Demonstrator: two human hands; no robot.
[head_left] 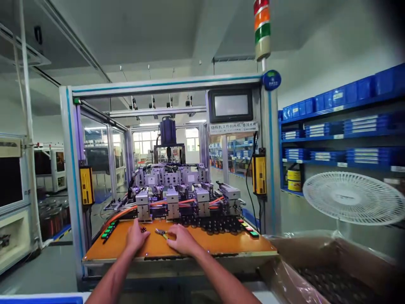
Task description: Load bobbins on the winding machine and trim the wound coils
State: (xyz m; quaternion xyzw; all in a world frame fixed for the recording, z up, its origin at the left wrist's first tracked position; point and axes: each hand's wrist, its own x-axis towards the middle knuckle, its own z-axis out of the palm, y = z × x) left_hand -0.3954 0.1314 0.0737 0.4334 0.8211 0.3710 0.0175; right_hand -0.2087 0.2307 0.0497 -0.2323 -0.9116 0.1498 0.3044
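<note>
My left hand (136,237) is over the left part of the orange worktop (218,242), its fingers closed on a small dark round part (143,229). In my right hand (183,240) is a pair of small pliers (161,232) with yellowish handles; their jaws point left toward the dark part, a little apart from it. Behind both hands stands a winding machine (172,198) with several metal heads in a row. Many similar black parts (218,224) lie grouped on the worktop to the right of my right hand.
Green buttons (109,230) line the worktop's left edge, and coloured buttons (249,229) its right. A lined cardboard box (284,270) with dark parts is at lower right, near a white fan (351,197). Yellow light-curtain units (259,175) flank the frame opening.
</note>
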